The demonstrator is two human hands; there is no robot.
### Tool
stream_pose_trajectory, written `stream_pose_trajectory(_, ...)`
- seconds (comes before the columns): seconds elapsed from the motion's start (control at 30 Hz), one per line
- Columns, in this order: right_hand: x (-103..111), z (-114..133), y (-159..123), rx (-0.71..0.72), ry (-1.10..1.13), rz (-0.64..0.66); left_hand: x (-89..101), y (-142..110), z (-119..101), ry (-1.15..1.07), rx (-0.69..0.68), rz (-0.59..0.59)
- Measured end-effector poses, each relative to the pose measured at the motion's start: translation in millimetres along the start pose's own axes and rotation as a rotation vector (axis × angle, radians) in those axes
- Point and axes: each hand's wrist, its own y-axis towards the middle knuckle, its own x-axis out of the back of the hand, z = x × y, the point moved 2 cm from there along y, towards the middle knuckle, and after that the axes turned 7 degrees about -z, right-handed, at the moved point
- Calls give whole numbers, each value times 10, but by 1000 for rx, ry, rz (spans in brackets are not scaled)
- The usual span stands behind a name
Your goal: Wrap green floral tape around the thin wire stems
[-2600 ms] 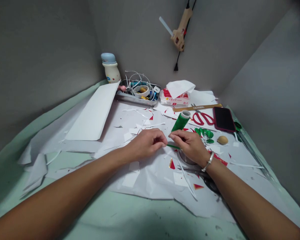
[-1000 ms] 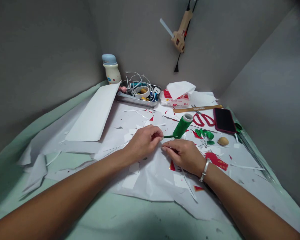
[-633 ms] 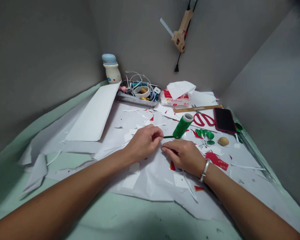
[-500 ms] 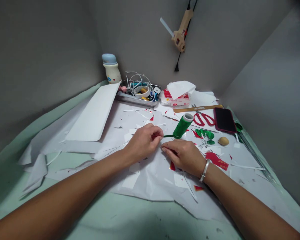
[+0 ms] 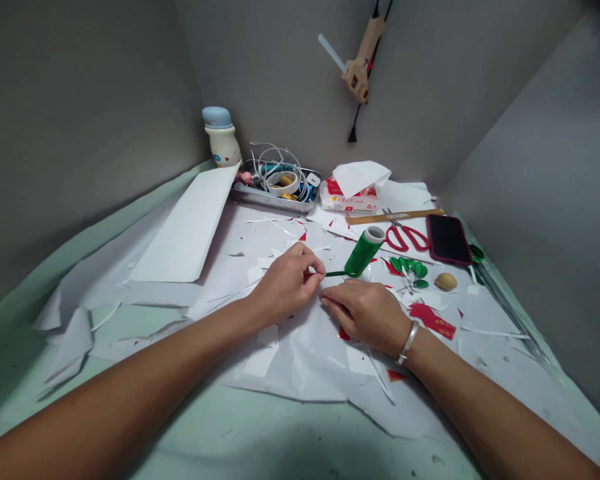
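A: What's furthest left?

B: A long white card (image 5: 180, 227) lying on a littered sheet of white paper (image 5: 300, 367), which covers part of the pale green surface (image 5: 240, 433).

A: And the left hand (image 5: 285, 287)?

B: Its fingers (image 5: 307, 261) are closed in a pinch on the end of a thin green strip (image 5: 336, 273), just above the paper.

A: Where does that strip lead?

B: To a roll of green tape (image 5: 363, 252), tilted on the paper just right of that pinch and just beyond the right hand (image 5: 365, 317).

A: Is the right hand gripping anything?

B: Its fingers (image 5: 337, 303) are curled together, resting on the paper close to the left hand. I can't tell whether they hold anything.

A: What's further right?

B: Red-handled scissors (image 5: 405, 237), small green leaf cutouts (image 5: 407, 269), then a dark phone (image 5: 449, 240) in a red case, lying beyond a silver bangle (image 5: 407, 342) on the right wrist.
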Motion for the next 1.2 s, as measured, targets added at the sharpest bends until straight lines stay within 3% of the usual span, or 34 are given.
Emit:
stream_pose_trajectory(0.13,45,23,-11,99,-30,-50,-15,-25,9,137,-40,-4)
stream_pose_trajectory(0.23,107,2,-13,97,17,-136,-42,-47,23,223,-97,42)
stream_pose_trajectory(0.43,146,-176,33,-174,360,-282,-63,-56,-7,134,-203,217)
stream_pose_trajectory(0.53,81,-292,47,-331,527,-252,-24,-44,-66,-13,-194,242)
stream_pose_trajectory(0.6,32,-329,46,-354,573,-193,8,-29,-91,-84,-170,211)
stream_pose_trajectory(0.83,9,-116,-2,-22,255,-56,29,20,2,-27,-45,-1)
stream_pose_trajectory(0.97,99,-20,-23,98,116,-135,-19,-6,56,140,-58,9)
stream_pose_trajectory(1.03,146,-44,-16,58,139,-219,-44,-25,50,182,-108,73)
stream_pose_trajectory(1.2,133,-261,25,-218,355,-337,-41,-50,-41,78,-213,235)
